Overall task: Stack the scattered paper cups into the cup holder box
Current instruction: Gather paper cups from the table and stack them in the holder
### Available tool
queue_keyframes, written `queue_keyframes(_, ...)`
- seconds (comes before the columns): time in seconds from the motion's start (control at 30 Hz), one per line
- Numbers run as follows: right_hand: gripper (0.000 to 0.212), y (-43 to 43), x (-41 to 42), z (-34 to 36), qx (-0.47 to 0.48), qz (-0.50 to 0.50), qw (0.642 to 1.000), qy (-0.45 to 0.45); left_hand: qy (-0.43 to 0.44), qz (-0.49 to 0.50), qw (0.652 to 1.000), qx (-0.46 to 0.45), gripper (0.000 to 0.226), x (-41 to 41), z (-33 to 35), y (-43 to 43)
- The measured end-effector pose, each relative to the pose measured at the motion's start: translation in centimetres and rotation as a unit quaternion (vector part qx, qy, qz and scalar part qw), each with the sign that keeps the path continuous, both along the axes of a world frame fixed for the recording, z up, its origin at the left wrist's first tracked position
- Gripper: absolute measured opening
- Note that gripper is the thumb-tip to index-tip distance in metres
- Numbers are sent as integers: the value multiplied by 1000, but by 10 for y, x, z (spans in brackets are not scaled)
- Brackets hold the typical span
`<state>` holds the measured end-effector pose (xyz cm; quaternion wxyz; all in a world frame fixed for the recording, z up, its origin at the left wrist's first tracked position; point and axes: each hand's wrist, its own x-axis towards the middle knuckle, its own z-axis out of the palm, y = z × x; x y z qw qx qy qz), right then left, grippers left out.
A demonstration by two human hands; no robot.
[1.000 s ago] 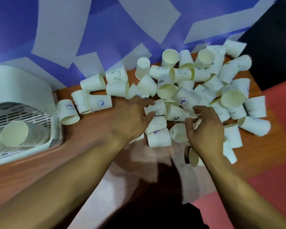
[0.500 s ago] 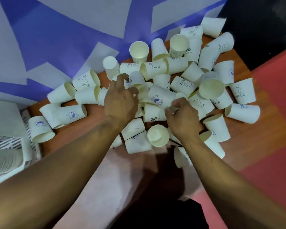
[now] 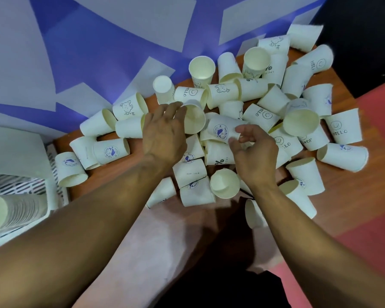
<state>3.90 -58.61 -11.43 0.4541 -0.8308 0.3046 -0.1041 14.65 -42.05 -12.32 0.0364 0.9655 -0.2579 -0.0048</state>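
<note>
Paper cups (image 3: pixel 300 121), white, printed: lying heaped over counter (image 3: pixel 122 162), centre to far-right corner. Left grip (image 3: pixel 165 134) resting open, fingers touching open-mouthed cup (image 3: pixel 195 121). Right grip (image 3: pixel 253 152) pinching whale-logo cup (image 3: pixel 220 132). Cup holder box (image 3: pixel 51 194) sitting at counter's left edge w/ stack (image 3: pixel 11 210) inside.

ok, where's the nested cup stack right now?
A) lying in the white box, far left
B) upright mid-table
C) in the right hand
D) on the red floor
A: the stack lies on its side inside the white box at the far left edge of the head view, apart from the loose cups on the table.
</note>
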Motion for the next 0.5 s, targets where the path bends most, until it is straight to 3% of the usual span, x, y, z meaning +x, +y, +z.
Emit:
queue_keyframes(0.13, 19, 15, -4, 19, 2, -7, 1000, -25, -37, 23, 999, -19, 64, -8, 15, 18)
queue_keyframes(0.37, 15, 68, -7, 56, -44, 51, 992, -110, -76, 98, 981, -148, 41, -37, 46, 72)
queue_keyframes(0.5, 15, 110, -10, 72, -95, 97, 978, -161, -100, 113, 979, -141, 30, -56, 61, 118)
